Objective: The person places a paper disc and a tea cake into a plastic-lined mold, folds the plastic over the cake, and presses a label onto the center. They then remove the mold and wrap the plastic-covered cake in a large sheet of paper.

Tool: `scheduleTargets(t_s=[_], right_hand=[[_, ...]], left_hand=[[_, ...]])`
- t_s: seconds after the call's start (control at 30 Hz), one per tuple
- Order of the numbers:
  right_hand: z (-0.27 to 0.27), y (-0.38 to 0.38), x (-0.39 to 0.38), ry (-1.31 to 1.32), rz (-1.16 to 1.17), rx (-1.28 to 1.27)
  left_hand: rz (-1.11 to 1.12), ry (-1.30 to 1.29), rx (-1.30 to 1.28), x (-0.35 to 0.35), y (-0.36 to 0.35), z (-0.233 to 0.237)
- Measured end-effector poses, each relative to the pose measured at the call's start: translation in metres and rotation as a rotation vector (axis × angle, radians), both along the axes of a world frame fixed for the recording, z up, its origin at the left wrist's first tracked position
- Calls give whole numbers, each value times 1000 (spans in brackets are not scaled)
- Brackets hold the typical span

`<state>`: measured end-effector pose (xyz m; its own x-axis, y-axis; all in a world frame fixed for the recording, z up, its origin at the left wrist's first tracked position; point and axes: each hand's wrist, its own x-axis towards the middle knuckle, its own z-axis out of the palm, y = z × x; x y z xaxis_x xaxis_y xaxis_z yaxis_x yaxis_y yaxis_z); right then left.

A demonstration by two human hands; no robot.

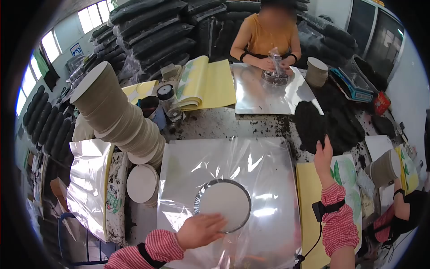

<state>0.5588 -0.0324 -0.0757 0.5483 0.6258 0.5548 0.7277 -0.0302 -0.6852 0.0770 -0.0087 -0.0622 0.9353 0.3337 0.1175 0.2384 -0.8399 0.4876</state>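
Note:
My left hand [204, 230] lies with its fingers stretched out over the lower left edge of a round white disc [226, 201]. The disc sits within a dark-rimmed ring [247, 197] on clear, shiny plastic film, which covers a silvery sheet [273, 170]. Out to the right, my right hand [323, 159] grips the near edge of a rough, dark clump [311, 127]; some of its fingers are hidden by the clump. Beside it lies more loose dark material [347, 127].
A tall, leaning stack of round discs [116, 112] rises at left, with a shorter disc stack [143, 184] before it. A clear jar [169, 102] stands behind. Opposite, a person [268, 40] handles a plastic-wrapped item on another silvery sheet [251, 89]. Yellow sheets [309, 197] lie at right.

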Motion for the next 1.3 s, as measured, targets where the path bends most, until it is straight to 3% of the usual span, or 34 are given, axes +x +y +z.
scheduleTargets(t_s=[0.03,0.07,0.1,0.17,0.3,0.37,0.43,0.47,0.5,0.53,0.57,0.63,0.67,0.7,0.73,0.8,0.83,0.9,0.97,1.03,1.1,1.17,1.23,1.27,1.3], right_hand=[[6,-7,-10,162,57,107],[6,-10,-20,692,178,211],[32,-13,-47,977,195,220],[30,-14,-64,1212,324,300],[72,-37,-122,1254,450,226],[91,-40,-145,1065,496,246],[100,-55,-169,166,318,25],[89,-66,-180,-5,383,-9],[80,-65,-198,-79,530,166],[65,-76,-201,-340,703,46],[34,-84,-219,-581,696,27],[-2,-101,-246,-616,906,-381],[5,-98,-251,-597,880,-362],[15,-93,-254,-588,865,-338],[24,-81,-255,-610,877,-331],[43,-56,-260,-312,721,-337],[38,-41,-264,-317,709,-340],[6,-6,-271,-692,597,-609],[-1,-3,-273,-792,582,-651],[6,-13,-251,-281,651,-281],[17,-14,-234,-259,743,-278],[21,-19,-232,-451,846,-257],[20,-19,-245,-443,723,-384],[18,-19,-244,-431,742,-434],[16,-19,-245,-413,763,-489]], left_hand=[[-8,8,-16,12,2,6],[-41,117,189,35,11,17],[-71,220,401,49,14,22],[-83,248,336,62,21,-18],[-82,399,222,72,29,-61],[-78,373,214,74,32,-60],[-92,503,71,79,41,-48],[-222,636,97,83,59,-40],[-221,634,108,68,62,-40],[-40,-5,-550,45,65,-43],[147,-673,-1175,31,70,-44],[519,-889,-1374,17,65,-12],[558,-584,-1037,9,62,-22],[480,-346,-400,7,54,-29],[486,-393,-384,11,49,-25],[474,-435,-378,12,45,-20],[495,-432,-391,14,45,-20],[516,-439,-413,18,42,-20],[553,-437,-390,17,42,-19],[571,-473,-352,15,41,-24],[570,-494,-413,19,40,-19],[576,-437,-319,29,37,-14],[549,-116,328,38,33,5],[353,-133,288,31,40,10],[344,-122,278,32,43,11]])
